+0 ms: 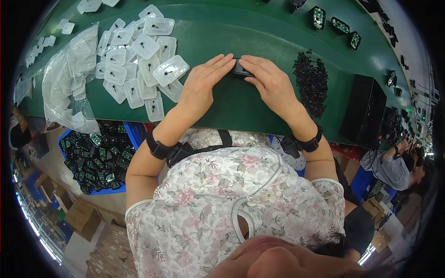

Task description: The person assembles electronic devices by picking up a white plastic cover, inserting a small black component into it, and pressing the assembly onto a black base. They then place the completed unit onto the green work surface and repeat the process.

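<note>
Black small part point(240, 69) lies on the green table point(232, 106), long axis roughly left to right, pinched between both hands. Left hand point(204, 81) and right hand point(269, 78) meet over it, fingers extended and close together, fingertips touching the part's ends.

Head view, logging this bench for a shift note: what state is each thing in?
Small black rectangular part: on the green belt, pinched between both hands.
Left hand: fingers on the part's left end.
Right hand: fingers on its right end.
Clear plastic square pieces: loosely heaped.
Clear plastic bag: crumpled, lying open.
Small black bits: piled.
Blue bin: full of circuit boards.
</note>
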### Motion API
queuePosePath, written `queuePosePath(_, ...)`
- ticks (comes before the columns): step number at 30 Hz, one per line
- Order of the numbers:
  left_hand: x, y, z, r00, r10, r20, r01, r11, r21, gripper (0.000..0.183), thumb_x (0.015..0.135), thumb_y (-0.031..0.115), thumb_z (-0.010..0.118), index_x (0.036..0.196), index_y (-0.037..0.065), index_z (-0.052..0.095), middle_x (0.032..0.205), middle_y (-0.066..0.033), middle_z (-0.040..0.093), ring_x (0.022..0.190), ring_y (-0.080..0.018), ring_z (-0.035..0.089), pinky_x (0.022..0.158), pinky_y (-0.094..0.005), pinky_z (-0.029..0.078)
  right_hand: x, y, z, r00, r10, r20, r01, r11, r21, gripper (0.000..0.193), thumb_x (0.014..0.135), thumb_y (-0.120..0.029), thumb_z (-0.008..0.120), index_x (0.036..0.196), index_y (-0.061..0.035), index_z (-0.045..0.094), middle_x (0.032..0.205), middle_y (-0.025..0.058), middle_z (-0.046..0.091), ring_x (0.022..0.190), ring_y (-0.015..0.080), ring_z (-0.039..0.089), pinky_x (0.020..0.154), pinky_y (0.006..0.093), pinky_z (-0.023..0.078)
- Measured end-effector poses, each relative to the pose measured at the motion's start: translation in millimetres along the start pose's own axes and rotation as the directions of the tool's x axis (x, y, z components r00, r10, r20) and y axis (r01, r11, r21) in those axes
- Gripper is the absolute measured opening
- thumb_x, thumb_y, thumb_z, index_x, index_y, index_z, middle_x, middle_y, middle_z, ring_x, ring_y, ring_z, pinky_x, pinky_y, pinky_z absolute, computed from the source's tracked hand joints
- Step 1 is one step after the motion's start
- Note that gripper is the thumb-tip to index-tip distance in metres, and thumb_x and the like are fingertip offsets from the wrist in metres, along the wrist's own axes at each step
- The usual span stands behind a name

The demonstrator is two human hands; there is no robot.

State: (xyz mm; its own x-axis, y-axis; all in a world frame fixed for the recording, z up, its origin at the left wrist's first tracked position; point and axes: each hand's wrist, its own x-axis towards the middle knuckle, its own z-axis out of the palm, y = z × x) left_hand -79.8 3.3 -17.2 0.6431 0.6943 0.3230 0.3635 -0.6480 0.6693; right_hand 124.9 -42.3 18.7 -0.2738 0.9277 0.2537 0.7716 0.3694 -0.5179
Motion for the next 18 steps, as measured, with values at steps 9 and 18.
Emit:
queuePosePath(9,0.3,11.2,4.4,0.995,0.084,0.045,-0.093,0.956,0.278,0.049,0.077,0.002,0.054,0.125,0.001,0.051,0.132,-0.0115,0.05,0.116,-0.0264,0.051,0.092,-0.0371,0.043,-3.1,0.2,0.5,1.0,-0.009,-0.03,0.008,1.0,-0.011,0.042,0.072,0.005,0.065,0.113,-0.0043,0.06,0.112,0.0116,0.06,0.101,0.0279,0.059,0.084,0.0339,0.051)
queuePosePath(18,29.5,8.9,2.6,0.968,-0.235,-0.088,0.232,0.972,-0.042,0.037,0.077,0.012,0.066,0.11,-0.003,0.059,0.1,-0.0142,0.064,0.085,-0.025,0.062,0.072,-0.032,0.049,29.6,10.7,-14.7,0.872,0.449,0.195,-0.413,0.461,0.785,0.048,0.081,-0.002,0.065,0.125,-0.002,0.048,0.114,0.0108,0.059,0.108,0.0178,0.055,0.095,0.0289,0.042)
